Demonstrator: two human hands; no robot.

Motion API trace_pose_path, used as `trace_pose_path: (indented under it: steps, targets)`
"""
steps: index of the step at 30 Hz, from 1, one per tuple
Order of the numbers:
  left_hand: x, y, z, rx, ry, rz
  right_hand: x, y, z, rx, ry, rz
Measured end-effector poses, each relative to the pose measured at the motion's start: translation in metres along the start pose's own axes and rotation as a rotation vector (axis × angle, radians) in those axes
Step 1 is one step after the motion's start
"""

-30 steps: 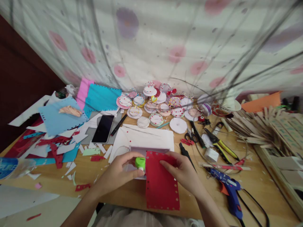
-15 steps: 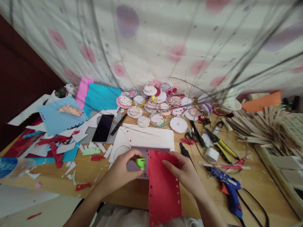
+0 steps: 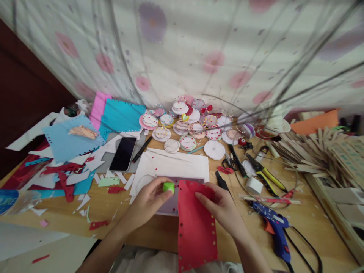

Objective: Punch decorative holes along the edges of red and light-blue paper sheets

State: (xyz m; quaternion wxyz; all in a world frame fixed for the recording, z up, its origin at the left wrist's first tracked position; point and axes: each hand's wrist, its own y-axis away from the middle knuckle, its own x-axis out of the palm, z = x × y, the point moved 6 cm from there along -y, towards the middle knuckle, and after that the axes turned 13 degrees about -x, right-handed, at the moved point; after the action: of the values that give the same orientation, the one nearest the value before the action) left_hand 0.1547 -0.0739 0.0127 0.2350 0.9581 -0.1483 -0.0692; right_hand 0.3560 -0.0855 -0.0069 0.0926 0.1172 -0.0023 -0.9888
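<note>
A small green punch (image 3: 168, 187) is gripped between the thumb and fingers of the left hand (image 3: 150, 197), just beside the left edge of a red sheet (image 3: 196, 227). The sheet — pierced with small holes along its edges — is pinched near its upper right corner by the right hand (image 3: 217, 203) and is held over the front edge of the wooden table (image 3: 150, 239). A shallow pale tray (image 3: 166, 208), dotted with red bits (image 3: 174, 209), is partly covered by the sheet.

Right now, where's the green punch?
In the head view, the green punch is below centre, held in the left hand, just left of the red sheet.
</note>
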Motion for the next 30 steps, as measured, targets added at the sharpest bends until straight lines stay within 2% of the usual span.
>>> trace_pose_path:
  steps: [2, 4, 6, 8, 12, 18, 26, 30]
  targets:
    - [0.004, -0.003, 0.007, -0.148, 0.378, 0.116, -0.001, -0.001, 0.001, -0.008, 0.022, -0.013]
    - [0.01, -0.005, 0.012, -0.303, 0.652, 0.233, -0.002, -0.002, 0.003, -0.016, 0.035, -0.024]
    - [0.014, -0.006, 0.013, -0.424, 0.778, 0.311, -0.003, -0.002, 0.005, -0.022, 0.03, -0.038]
    - [0.015, -0.006, 0.013, -0.484, 0.816, 0.348, -0.004, -0.003, 0.007, -0.029, 0.014, -0.053]
    - [0.017, -0.007, 0.01, -0.431, 0.778, 0.37, -0.005, -0.004, 0.01, -0.027, -0.024, -0.076]
    - [0.018, -0.003, 0.0, -0.221, 0.616, 0.238, -0.001, -0.006, 0.013, -0.037, 0.007, -0.095]
    - [0.018, -0.002, 0.001, -0.117, 0.466, 0.205, 0.001, -0.006, 0.019, -0.069, -0.017, -0.072]
    - [0.017, -0.002, 0.002, -0.119, 0.411, 0.186, -0.002, -0.005, 0.019, -0.069, -0.001, -0.086]
